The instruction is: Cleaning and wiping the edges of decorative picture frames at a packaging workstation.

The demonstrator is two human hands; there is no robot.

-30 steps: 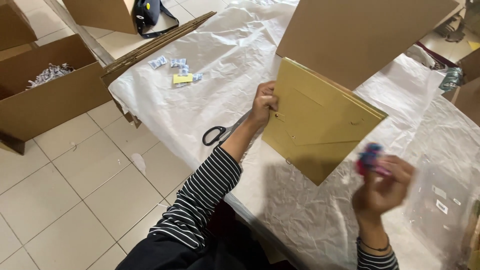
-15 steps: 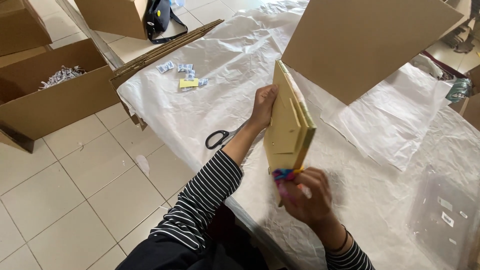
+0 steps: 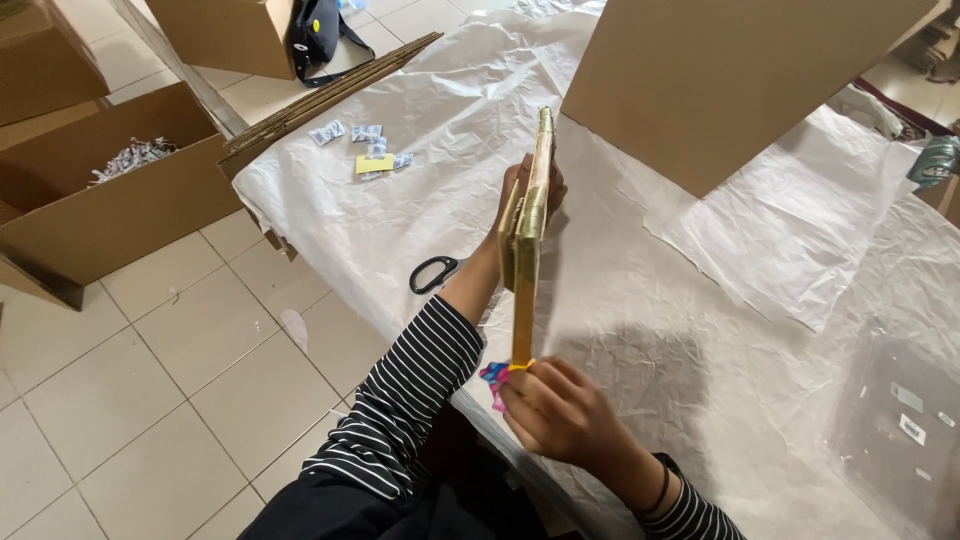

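Frame [image 3: 527, 235]: gold, upright, edge-on above white-papered counter [image 3: 420, 200].
Left hand [image 3: 527, 195]: fingers clasp its top.
Right hand [image 3: 560, 412]: fingers closed on colourful bands [image 3: 494, 378] at its bottom.
Packets [image 3: 362, 143]: small white-blue sachets, yellow tag, far left.

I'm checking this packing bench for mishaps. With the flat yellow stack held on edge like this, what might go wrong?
The yellow stack is pinched edge-up between the left hand and the right hand; its sheets might fan apart or slip. The coloured bands at its lower corner may snap off the fingers. The scissors lie right beneath the left forearm, so a dropped elbow might catch them.
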